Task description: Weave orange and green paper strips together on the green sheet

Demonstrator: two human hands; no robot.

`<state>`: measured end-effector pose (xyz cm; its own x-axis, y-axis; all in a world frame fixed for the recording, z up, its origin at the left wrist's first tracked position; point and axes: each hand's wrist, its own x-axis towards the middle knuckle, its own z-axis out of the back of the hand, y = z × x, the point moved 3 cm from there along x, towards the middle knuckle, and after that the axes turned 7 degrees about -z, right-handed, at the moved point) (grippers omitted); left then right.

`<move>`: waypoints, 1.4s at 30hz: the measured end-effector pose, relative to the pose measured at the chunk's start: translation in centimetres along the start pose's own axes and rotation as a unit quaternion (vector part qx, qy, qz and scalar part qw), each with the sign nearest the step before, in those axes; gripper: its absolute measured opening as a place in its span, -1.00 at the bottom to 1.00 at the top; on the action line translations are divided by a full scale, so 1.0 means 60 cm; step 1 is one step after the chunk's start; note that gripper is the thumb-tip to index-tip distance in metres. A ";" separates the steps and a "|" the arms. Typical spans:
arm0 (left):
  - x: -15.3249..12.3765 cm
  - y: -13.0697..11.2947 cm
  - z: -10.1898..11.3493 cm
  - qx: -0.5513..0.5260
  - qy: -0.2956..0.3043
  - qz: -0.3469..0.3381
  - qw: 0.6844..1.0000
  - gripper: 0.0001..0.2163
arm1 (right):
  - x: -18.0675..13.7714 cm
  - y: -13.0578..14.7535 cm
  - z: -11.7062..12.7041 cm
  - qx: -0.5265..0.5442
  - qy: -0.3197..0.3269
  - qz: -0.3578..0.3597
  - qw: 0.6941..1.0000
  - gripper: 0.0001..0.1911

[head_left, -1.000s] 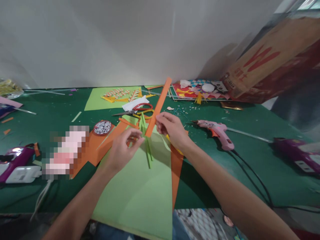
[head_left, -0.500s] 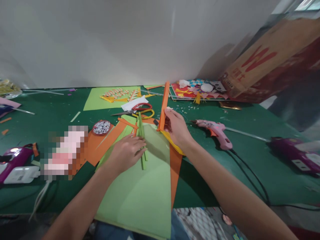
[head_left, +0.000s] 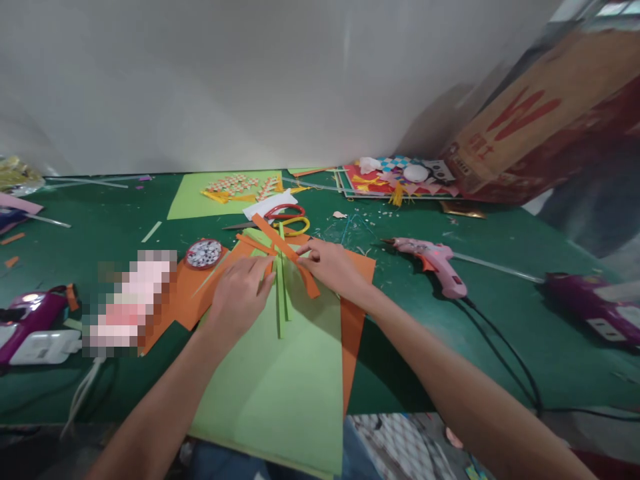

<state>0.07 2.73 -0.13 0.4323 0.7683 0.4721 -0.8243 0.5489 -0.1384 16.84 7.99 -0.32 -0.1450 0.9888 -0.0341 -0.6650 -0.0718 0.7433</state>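
A long orange paper strip (head_left: 277, 239) slants across the middle of the work, and my right hand (head_left: 330, 267) pinches it between thumb and fingers. My left hand (head_left: 243, 287) is closed at the near ends of the thin paper strips; an orange edge shows at its fingertips. Narrow green strips (head_left: 281, 293) lie lengthwise beside it, crossed by a shorter orange strip (head_left: 253, 243). Beneath both hands is a stack of light green paper (head_left: 280, 387), with orange paper (head_left: 353, 347) showing under its right side.
Red-and-yellow-handled scissors (head_left: 295, 225) lie behind the strips. A round tray of googly eyes (head_left: 203, 254) sits left, near a pixelated object (head_left: 133, 303). To the right lies a pink glue gun (head_left: 435, 263) with a cord. A paper bag (head_left: 530, 127) stands back right.
My right hand has swung the orange strip from upright down to a slant over the green strips, moving left. My left hand has curled closed. The yellow toothed-edged item under my right hand is out of sight.
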 end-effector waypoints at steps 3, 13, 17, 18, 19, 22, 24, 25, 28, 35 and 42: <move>-0.001 -0.012 -0.010 -0.039 0.046 -0.064 0.996 -0.72 | 0.000 -0.003 -0.005 -0.022 -0.030 0.019 0.999 -0.69; -0.001 -0.012 -0.013 -0.008 0.053 -0.061 0.997 -0.80 | -0.011 0.009 -0.012 -0.207 0.011 0.004 0.978 -0.66; 0.002 -0.023 -0.010 -0.012 0.032 -0.115 0.993 -0.73 | -0.008 0.019 0.016 -0.191 -0.048 0.028 0.980 -0.66; 0.002 -0.027 -0.011 -0.018 0.041 -0.133 0.990 -0.71 | -0.007 0.020 0.027 -0.188 -0.070 0.031 0.979 -0.66; 0.002 -0.031 -0.012 -0.022 0.053 -0.149 0.987 -0.70 | -0.008 0.019 0.039 -0.190 -0.085 0.030 0.978 -0.67; -0.001 -0.038 -0.021 -0.028 0.099 -0.179 0.978 -0.67 | -0.021 0.015 0.068 -0.248 -0.104 0.017 0.963 -0.70; -0.003 -0.040 -0.027 -0.025 0.116 -0.186 0.975 -0.66 | -0.040 0.008 0.075 -0.312 -0.086 0.000 0.946 -0.71; -0.004 -0.040 -0.030 -0.021 0.118 -0.186 0.975 -0.65 | -0.050 0.005 0.073 -0.339 -0.075 0.000 0.938 -0.69; -0.004 -0.039 -0.033 -0.006 0.104 -0.183 0.978 -0.66 | -0.075 -0.007 0.050 -0.415 -0.031 0.028 0.909 -0.61; -0.001 -0.044 -0.028 -0.016 0.084 -0.216 0.973 -0.72 | -0.084 -0.041 0.053 -0.354 -0.100 0.056 0.928 -0.52; -0.002 -0.045 -0.029 -0.069 0.095 -0.216 0.969 -0.76 | -0.162 -0.048 0.107 -0.222 -0.098 0.158 0.957 -0.56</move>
<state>2.90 1.73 -1.33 0.7966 0.4961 0.3455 -0.5001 0.8619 -0.0845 24.88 -0.57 2.17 -0.2792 0.9111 0.3031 -0.8626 -0.3767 0.3376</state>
